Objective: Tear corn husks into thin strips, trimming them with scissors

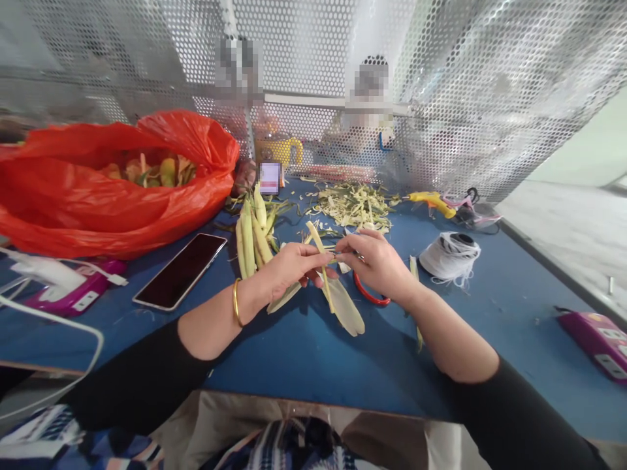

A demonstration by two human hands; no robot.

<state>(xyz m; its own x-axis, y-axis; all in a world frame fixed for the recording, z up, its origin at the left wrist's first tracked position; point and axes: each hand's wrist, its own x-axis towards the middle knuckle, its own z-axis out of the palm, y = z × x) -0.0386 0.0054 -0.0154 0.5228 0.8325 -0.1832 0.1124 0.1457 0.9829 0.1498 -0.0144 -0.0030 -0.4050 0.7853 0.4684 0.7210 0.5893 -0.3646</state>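
Observation:
My left hand (289,269) is closed around several pale yellow-green husk strips (343,307) that hang down over the blue table (294,352). A gold bangle sits on that wrist. My right hand (375,261) is closed in a pinch on the same strips, close against my left fingertips. Red-handled scissors (369,297) lie under my right hand; whether the hand touches them is unclear. A bundle of folded husk leaves (252,235) lies just beyond my left hand.
A red plastic bag (112,183) with husks stands at the left. A phone (180,270) lies near it. Husk scraps (355,205), a yellow glue gun (434,202) and a white string roll (450,256) lie at the back right. Perforated metal screens (465,98) enclose the table.

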